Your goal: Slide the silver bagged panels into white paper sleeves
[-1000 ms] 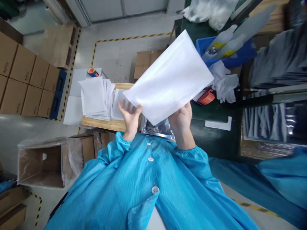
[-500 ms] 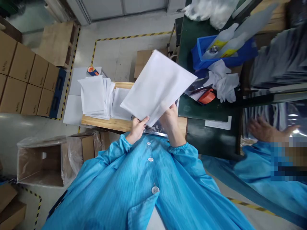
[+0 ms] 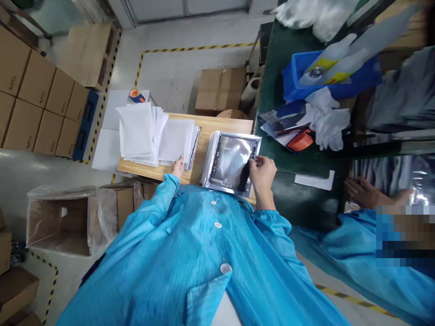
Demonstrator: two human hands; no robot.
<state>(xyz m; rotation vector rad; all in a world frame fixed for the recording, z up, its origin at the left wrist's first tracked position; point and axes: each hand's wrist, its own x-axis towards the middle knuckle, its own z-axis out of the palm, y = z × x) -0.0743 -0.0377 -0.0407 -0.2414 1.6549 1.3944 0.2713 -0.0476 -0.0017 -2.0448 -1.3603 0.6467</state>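
My left hand (image 3: 177, 166) is closed on the near edge of a white sleeve (image 3: 175, 140), its thumb on top. That sleeve lies on a short pile, with a silvery edge showing at the pile's right side. Left of it stands a taller stack of white sleeves (image 3: 136, 131). In front of me is a stack of flat silver-framed panels (image 3: 234, 158) with shiny, see-through faces. My right hand (image 3: 263, 174) pinches the right edge of the top panel, fingers bent together. Both piles rest on a wooden board (image 3: 207, 122).
To the right, a dark green table (image 3: 278, 54) bears a blue bin (image 3: 288, 77) with bottles, white gloves (image 3: 324, 117) and an orange tape roll (image 3: 301, 140). A co-worker's hand (image 3: 367, 192) is at far right. Cartons (image 3: 44, 81) are stacked at left; an open box (image 3: 61, 226) sits below.
The white sleeve held up in both hands has come down onto the short pile at left. My left hand moved left with it; my right hand went to the panel stack, now uncovered.
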